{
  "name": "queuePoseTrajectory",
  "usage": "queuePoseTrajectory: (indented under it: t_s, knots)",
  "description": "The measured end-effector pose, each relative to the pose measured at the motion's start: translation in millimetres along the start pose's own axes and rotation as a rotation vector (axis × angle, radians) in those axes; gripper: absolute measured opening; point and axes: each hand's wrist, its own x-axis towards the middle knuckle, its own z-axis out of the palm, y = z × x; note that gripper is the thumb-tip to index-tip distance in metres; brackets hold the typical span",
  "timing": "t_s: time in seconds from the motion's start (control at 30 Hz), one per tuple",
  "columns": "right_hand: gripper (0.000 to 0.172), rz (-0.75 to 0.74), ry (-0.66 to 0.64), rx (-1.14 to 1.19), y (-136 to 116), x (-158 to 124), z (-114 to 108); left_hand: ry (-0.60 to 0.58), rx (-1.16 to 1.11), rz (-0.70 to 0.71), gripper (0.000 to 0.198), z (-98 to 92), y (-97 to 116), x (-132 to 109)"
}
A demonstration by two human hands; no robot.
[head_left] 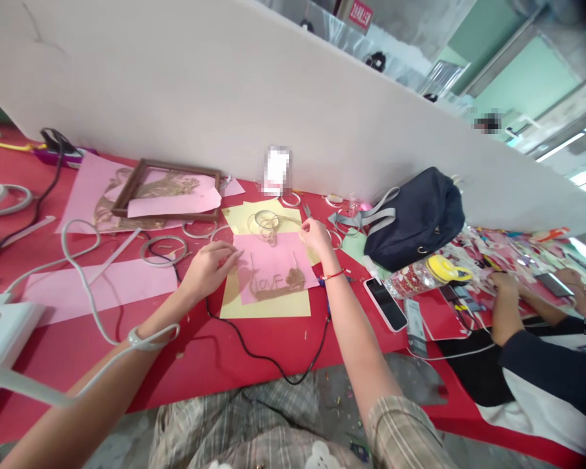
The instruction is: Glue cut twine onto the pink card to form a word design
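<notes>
Over the left edge of a pink sheet [268,260], my left hand [209,268] is closed, its fingertips pinched together around something too small to make out. The sheet bears the word LOVE in thin tan cord [268,281] and a small brown cord shape [295,278]. Beneath it lies yellow paper [268,309]. My right hand [317,236] is pinched shut at the sheet's upper right corner. A loose tangle of tan cord [268,223] trails toward its fingers, and a grey pointed metal tip [306,210] shows just above them; which of these it grips is unclear.
A brown frame [167,213], white tape rings [163,251] and a white power strip [10,345] are on the left. A lit phone [277,170] leans on the partition. At right are a dark bag [415,218], bottle [420,277], phone [385,304] and another person's hands [505,290]. A black cable [268,357] loops in front.
</notes>
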Motion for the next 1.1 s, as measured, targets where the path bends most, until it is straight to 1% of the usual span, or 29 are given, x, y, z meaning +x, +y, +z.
queuePoseTrajectory:
  t_s: [0.17,0.27,0.37,0.47,0.6,0.63,0.7,0.73,0.77,0.83,0.87,0.9,0.97,1.0,1.1]
  knots:
    - [0.025,-0.021,0.031,-0.026,8.0,39.7,8.2,0.008,0.019,0.006,0.048,-2.7,-2.6,0.6]
    - [0.020,-0.012,0.019,-0.029,7.0,59.7,20.5,0.007,0.014,0.049,0.048,-2.1,-4.0,0.9]
    - [0.021,-0.013,-0.015,-0.001,5.1,74.2,30.4,-0.037,0.002,0.083,0.050,-3.1,-5.3,1.8]
    - [0.017,-0.045,-0.030,0.055,5.2,77.7,28.7,-0.069,-0.011,0.062,0.050,-8.2,-5.5,2.9]
    - [0.008,-0.129,-0.065,0.138,3.8,67.0,10.6,-0.066,-0.061,0.010,0.051,-17.9,-0.9,8.6]
    - [0.010,-0.154,-0.080,0.156,2.1,63.1,5.2,-0.067,-0.067,0.008,0.050,-19.5,1.2,12.4]
    - [0.026,-0.206,-0.112,0.189,-3.5,55.7,-5.2,-0.091,-0.062,0.028,0.050,-20.1,6.3,24.5]
    - [0.030,-0.230,-0.124,0.203,-7.5,52.6,-9.9,-0.112,-0.053,0.056,0.049,-18.8,9.2,33.2]
    - [0.029,-0.250,-0.131,0.213,-12.2,50.1,-14.3,-0.129,-0.039,0.096,0.048,-16.2,12.1,43.6]
    - [0.019,-0.306,-0.134,0.237,-23.2,46.1,-22.2,-0.133,0.005,0.196,0.046,-8.0,17.7,68.5]
    - [0.017,-0.345,-0.141,0.257,-28.9,44.3,-25.6,-0.109,0.036,0.238,0.046,-2.7,20.3,82.2]
    - [0.019,-0.387,-0.150,0.288,-34.3,42.4,-28.7,-0.088,0.069,0.257,0.047,3.0,22.7,95.8]
    - [0.028,-0.447,-0.180,0.391,-42.1,38.1,-34.1,-0.108,0.090,0.210,0.047,14.0,26.8,120.1]
    - [0.032,-0.455,-0.198,0.452,-43.6,35.7,-36.4,-0.149,0.070,0.167,0.044,18.8,28.5,129.8]
    - [0.042,-0.395,-0.241,0.621,-35.7,29.2,-42.1,-0.247,-0.069,0.041,0.033,28.9,31.9,146.9]
